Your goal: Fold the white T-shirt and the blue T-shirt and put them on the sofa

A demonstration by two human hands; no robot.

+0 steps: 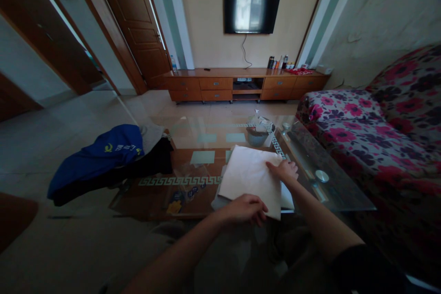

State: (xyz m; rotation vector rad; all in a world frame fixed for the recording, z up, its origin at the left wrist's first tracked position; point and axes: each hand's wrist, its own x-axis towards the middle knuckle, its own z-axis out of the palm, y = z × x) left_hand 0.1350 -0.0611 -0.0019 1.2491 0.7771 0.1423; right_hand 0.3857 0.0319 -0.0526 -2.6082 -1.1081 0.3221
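Observation:
A white folded sheet, paper or thin cloth, lies on the glass coffee table. Paler layers show under its left and lower right edges. My left hand rests at the sheet's near edge, its fingers loosely bent and pointing right, without a visible grip. At the right edge is my right hand, the thumb spread across the sheet and the fingers apart from it. Left of the sheet lies a clear plastic bag, near some small blue and yellow pieces.
Blue and black clothes hang over the table's left end. A ribbed basket with crumpled plastic stands behind the sheet. To the right is a flowered sofa. A low wooden cabinet stands under the wall television.

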